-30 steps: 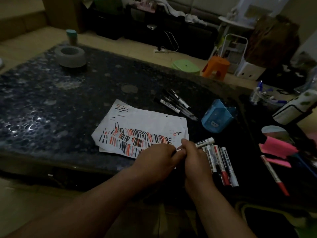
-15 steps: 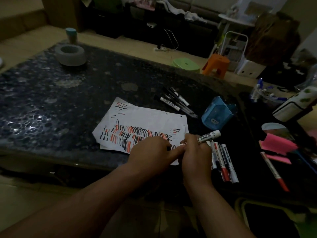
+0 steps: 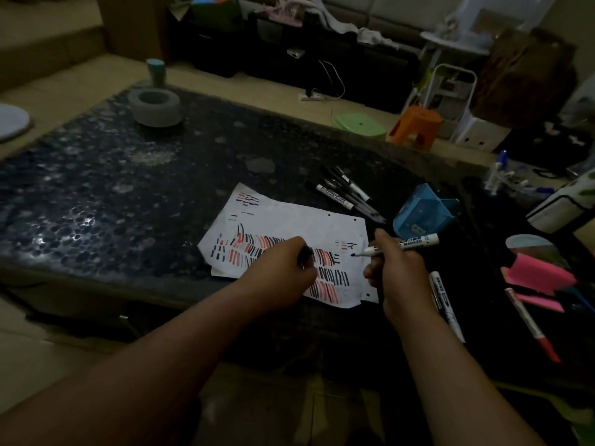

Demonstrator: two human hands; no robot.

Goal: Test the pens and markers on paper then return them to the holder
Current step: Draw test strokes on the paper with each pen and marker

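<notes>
A white paper sheet (image 3: 299,220) covered in black and red strokes lies on the dark table (image 3: 128,194). My right hand (image 3: 399,272) grips an uncapped white marker (image 3: 415,243), its black tip just above the sheet's right side. My left hand (image 3: 283,272) rests on the paper, closed around the marker's black cap (image 3: 304,255). A blue pen holder (image 3: 421,214) lies tipped over to the right of the sheet. Several pens and markers (image 3: 347,196) lie behind the paper, and more markers (image 3: 446,304) lie right of my right hand.
A grey tape roll (image 3: 154,106) sits at the table's far left. Pink sticky notes (image 3: 537,278), a red-capped pen (image 3: 531,323) and a white case (image 3: 566,204) crowd the right side. Green and orange stools (image 3: 415,125) stand on the floor behind.
My hands have pulled apart: the cap came off in the left hand, and the right hand turned the marker's tip down toward the paper.
</notes>
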